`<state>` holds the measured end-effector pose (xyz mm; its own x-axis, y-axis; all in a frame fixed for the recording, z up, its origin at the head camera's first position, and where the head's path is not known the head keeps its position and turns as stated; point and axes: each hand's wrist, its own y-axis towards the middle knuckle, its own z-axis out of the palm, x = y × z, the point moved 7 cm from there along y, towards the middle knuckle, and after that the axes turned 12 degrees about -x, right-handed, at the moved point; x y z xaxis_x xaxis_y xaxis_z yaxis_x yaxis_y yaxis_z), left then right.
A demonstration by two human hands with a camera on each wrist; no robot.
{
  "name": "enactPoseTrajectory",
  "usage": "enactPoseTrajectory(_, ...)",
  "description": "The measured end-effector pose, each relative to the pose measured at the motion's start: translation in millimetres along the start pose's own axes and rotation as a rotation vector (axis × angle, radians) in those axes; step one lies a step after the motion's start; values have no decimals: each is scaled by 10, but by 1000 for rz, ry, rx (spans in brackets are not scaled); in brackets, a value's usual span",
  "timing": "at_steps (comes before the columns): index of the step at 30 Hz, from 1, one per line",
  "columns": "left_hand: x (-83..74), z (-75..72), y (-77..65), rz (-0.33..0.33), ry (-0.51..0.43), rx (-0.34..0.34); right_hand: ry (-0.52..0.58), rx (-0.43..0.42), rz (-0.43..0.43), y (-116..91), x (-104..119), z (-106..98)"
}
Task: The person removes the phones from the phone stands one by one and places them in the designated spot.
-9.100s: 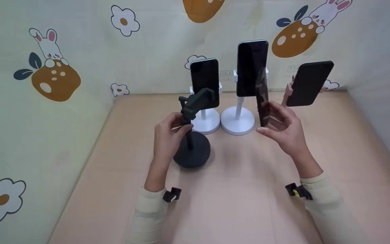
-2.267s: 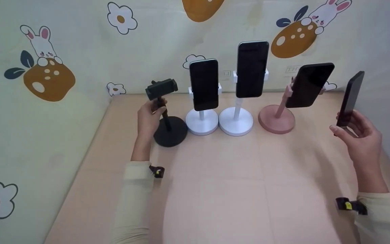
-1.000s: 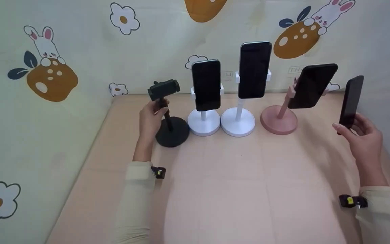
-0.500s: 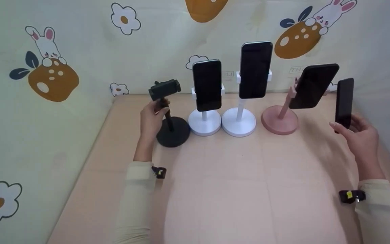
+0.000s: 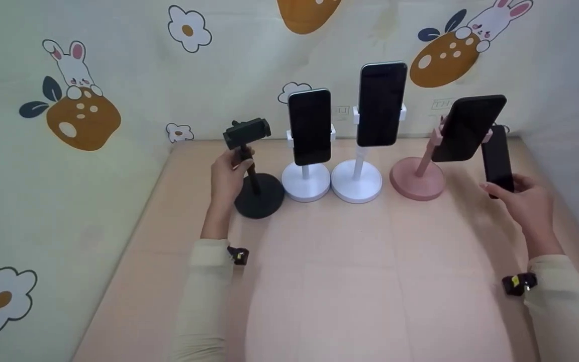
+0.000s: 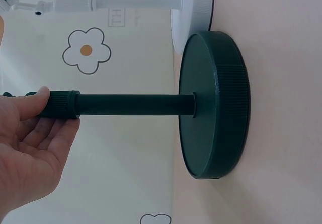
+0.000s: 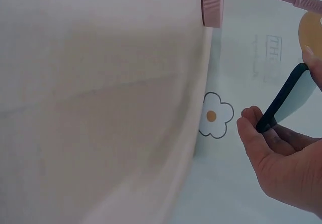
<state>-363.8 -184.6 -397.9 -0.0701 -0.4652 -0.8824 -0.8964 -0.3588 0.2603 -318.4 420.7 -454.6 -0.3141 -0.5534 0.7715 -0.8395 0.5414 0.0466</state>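
Note:
My left hand (image 5: 227,176) grips the post of a dark green phone stand (image 6: 136,104) just below its clamp. The clamp (image 5: 247,132) at the top holds no phone, and the round base rests on the table at the left end of a row of stands. In the left wrist view, thumb and fingers wrap the ribbed collar. My right hand (image 5: 528,203) holds a dark phone (image 5: 498,163) upright by its lower end, between thumb and fingers. The held phone's upper left edge is partly hidden behind the phone (image 5: 470,128) on the pink stand (image 5: 417,178).
Two white stands (image 5: 305,182) stand side by side between the green and pink ones, each bearing an upright phone (image 5: 382,103). Behind the row hangs a pale wall cloth (image 5: 239,65) printed with rabbits and flowers. The table (image 5: 340,281) has a light cover.
Since the oldest frame, my left hand has carried the green stand back and left into the row. The right hand took its phone far right, then lately brought it left and lower, turning its tilt.

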Motion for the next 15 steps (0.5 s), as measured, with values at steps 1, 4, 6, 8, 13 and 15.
enactPoseTrajectory(1, -1, 3, -1, 0, -1, 1, -17, 9, -4, 4, -1, 12)
enactPoseTrajectory(4, -5, 7, -4, 4, 0, -1, -74, 36, -15, 16, 0, 52)
enactPoseTrajectory(6, -6, 5, -5, 4, 0, -4, -100, 52, -22, 25, 12, 74)
enactPoseTrajectory(8, -11, 3, -6, 5, -3, -7, -129, 62, -29, 34, 25, 92)
enactPoseTrajectory(13, -7, 5, -4, -2, -12, -5, -194, 81, -46, 61, 39, 133)
enactPoseTrajectory(15, 1, 7, -3, -7, -7, -2, -223, 90, -54, 69, 38, 151)
